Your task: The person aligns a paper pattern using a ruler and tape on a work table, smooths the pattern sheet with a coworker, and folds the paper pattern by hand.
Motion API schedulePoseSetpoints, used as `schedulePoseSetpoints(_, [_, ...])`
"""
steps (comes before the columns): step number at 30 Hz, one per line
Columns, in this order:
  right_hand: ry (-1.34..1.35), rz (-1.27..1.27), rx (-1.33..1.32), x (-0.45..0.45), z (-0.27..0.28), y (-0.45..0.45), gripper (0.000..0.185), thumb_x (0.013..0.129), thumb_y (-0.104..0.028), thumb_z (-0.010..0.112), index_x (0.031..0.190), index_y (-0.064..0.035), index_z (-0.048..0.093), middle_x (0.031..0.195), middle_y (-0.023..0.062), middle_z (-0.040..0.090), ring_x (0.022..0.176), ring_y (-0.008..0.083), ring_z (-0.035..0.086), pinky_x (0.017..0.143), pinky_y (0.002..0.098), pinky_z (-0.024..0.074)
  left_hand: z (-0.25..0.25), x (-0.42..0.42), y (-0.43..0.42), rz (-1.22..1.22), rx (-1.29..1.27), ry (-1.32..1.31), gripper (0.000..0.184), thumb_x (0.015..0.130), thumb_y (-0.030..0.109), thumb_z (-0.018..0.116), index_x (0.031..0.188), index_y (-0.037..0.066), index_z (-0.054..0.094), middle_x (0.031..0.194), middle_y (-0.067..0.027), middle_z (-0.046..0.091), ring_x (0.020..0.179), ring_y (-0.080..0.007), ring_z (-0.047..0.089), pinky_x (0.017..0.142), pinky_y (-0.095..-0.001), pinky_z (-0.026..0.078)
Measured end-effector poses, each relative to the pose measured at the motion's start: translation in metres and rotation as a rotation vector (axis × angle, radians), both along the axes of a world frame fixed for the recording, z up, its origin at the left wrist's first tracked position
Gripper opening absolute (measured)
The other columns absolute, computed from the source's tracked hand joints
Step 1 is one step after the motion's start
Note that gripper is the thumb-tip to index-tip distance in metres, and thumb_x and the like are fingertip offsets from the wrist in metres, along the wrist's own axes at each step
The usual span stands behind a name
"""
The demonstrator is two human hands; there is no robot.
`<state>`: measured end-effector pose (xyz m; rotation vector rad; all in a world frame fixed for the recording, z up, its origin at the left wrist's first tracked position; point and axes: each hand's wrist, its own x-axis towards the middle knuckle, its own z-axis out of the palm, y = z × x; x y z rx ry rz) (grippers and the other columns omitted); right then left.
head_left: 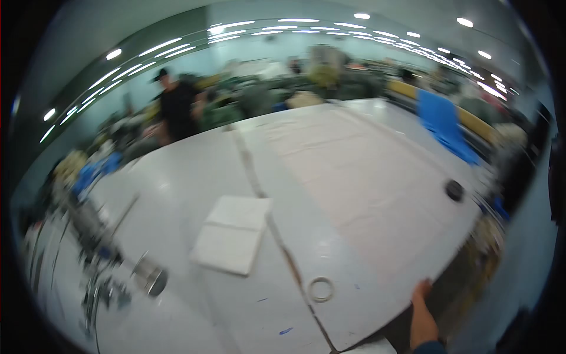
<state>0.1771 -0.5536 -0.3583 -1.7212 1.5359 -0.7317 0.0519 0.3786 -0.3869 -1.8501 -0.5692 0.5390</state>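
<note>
My right hand (422,290) is at the near right edge of the large white table, beside the corner of a thin pale pink sheet of cloth (377,189). Its fingers are blurred, so I cannot make out whether they grip anything. A roll of tape (321,289) lies flat on the table to the left of this hand. Farther left rests a folded white stack of cloth or paper (233,233). A small round black object (454,190) sits near the right edge. My left hand is out of view.
A cutting machine or similar metal device (94,236) stands at the left, near a shiny metal cylinder (150,276). A dark seam (283,248) crosses the table (177,177). Blue cloth (439,121) hangs at the right. A person in black (178,109) stands beyond the far edge, before heaped bundles.
</note>
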Motion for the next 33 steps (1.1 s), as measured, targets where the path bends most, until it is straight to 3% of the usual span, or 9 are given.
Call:
schedulePoseSetpoints(3, [0.034, -0.166, 0.022, -0.003, 0.036, 0.023, 0.078, 0.105, -0.054, 0.041, 0.099, 0.0192, 0.068, 0.098, 0.0353, 0.071, 0.095, 0.0480, 0.071, 0.081, 0.0536, 0.0591, -0.017, -0.077, 0.011, 0.049, 0.159, 0.214, 0.018, 0.094, 0.029, 0.062, 0.087, 0.015, 0.071, 0.069, -0.0033, 0.064, 0.063, -0.0216, 0.061, 0.059, -0.0513, 0.048])
schedulePoseSetpoints(7, [0.087, -0.112, 0.035, 0.000, 0.061, 0.030, 0.081, 0.106, -0.055, 0.036, 0.098, 0.0197, 0.068, 0.099, 0.0365, 0.070, 0.095, 0.0488, 0.071, 0.083, 0.0531, 0.0600, -0.020, -0.137, 0.009, 0.106, 0.262, 0.359, 0.018, 0.093, 0.029, 0.063, 0.085, 0.015, 0.072, 0.068, -0.0027, 0.064, 0.061, -0.0211, 0.061, 0.057, -0.0514, 0.048])
schedulePoseSetpoints(9, [0.134, -0.089, 0.041, 0.001, 0.061, 0.032, 0.081, 0.106, -0.054, 0.034, 0.098, 0.0191, 0.068, 0.100, 0.0356, 0.071, 0.095, 0.0481, 0.071, 0.084, 0.0524, 0.0602, -0.024, -0.147, 0.022, 0.085, 0.188, 0.279, 0.016, 0.090, 0.026, 0.064, 0.081, 0.014, 0.071, 0.064, -0.0042, 0.062, 0.057, -0.0224, 0.060, 0.056, -0.0519, 0.048])
schedulePoseSetpoints(14, [0.208, -0.073, 0.074, -0.001, 0.040, 0.010, 0.080, 0.107, -0.052, 0.032, 0.100, 0.0177, 0.069, 0.103, 0.0337, 0.071, 0.096, 0.0466, 0.071, 0.086, 0.0510, 0.0599, -0.026, -0.149, 0.030, 0.102, 0.217, 0.272, 0.016, 0.089, 0.027, 0.065, 0.086, 0.014, 0.073, 0.067, -0.0053, 0.065, 0.059, -0.0234, 0.061, 0.059, -0.0542, 0.051])
schedulePoseSetpoints(17, [0.121, -0.105, -0.015, -0.001, 0.026, 0.003, 0.080, 0.106, -0.052, 0.037, 0.092, 0.0203, 0.068, 0.090, 0.0367, 0.070, 0.087, 0.0500, 0.071, 0.074, 0.0542, 0.0608, -0.024, -0.143, 0.027, 0.102, 0.215, 0.263, 0.016, 0.088, 0.028, 0.065, 0.089, 0.014, 0.074, 0.069, -0.0059, 0.067, 0.060, -0.0240, 0.062, 0.061, -0.0556, 0.053])
schedulePoseSetpoints(20, [0.108, -0.106, -0.028, 0.000, 0.019, -0.002, 0.080, 0.106, -0.052, 0.037, 0.092, 0.0200, 0.068, 0.091, 0.0371, 0.070, 0.088, 0.0501, 0.071, 0.075, 0.0542, 0.0607, -0.030, -0.135, 0.025, 0.092, 0.182, 0.237, 0.018, 0.087, 0.028, 0.066, 0.091, 0.014, 0.075, 0.071, -0.0065, 0.068, 0.060, -0.0246, 0.063, 0.063, -0.0570, 0.054])
schedulePoseSetpoints(26, [0.122, -0.127, -0.026, 0.000, 0.024, 0.003, 0.080, 0.105, -0.053, 0.038, 0.091, 0.0194, 0.068, 0.091, 0.0372, 0.070, 0.089, 0.0497, 0.072, 0.075, 0.0538, 0.0608, -0.019, -0.127, 0.015, 0.155, 0.258, 0.384, 0.023, 0.088, 0.024, 0.065, 0.100, 0.008, 0.076, 0.077, -0.0128, 0.070, 0.058, -0.0255, 0.063, 0.048, -0.0493, 0.046])
schedulePoseSetpoints(29, [0.128, -0.117, -0.015, -0.002, 0.023, 0.000, 0.079, 0.105, -0.053, 0.039, 0.092, 0.0190, 0.069, 0.092, 0.0372, 0.070, 0.089, 0.0492, 0.072, 0.075, 0.0541, 0.0606, -0.022, -0.135, 0.015, 0.042, 0.253, 0.150, 0.027, 0.088, 0.023, 0.065, 0.104, 0.004, 0.076, 0.080, -0.0167, 0.072, 0.057, -0.0248, 0.063, 0.044, -0.0450, 0.041])
schedulePoseSetpoints(33, [0.134, -0.092, -0.036, -0.002, 0.019, -0.003, 0.078, 0.105, -0.053, 0.039, 0.095, 0.0190, 0.069, 0.093, 0.0370, 0.070, 0.089, 0.0497, 0.071, 0.075, 0.0546, 0.0601, -0.030, -0.133, 0.019, 0.125, 0.354, 0.180, 0.028, 0.089, 0.023, 0.064, 0.106, 0.005, 0.076, 0.086, -0.0173, 0.074, 0.061, -0.0265, 0.065, 0.046, -0.0456, 0.044])
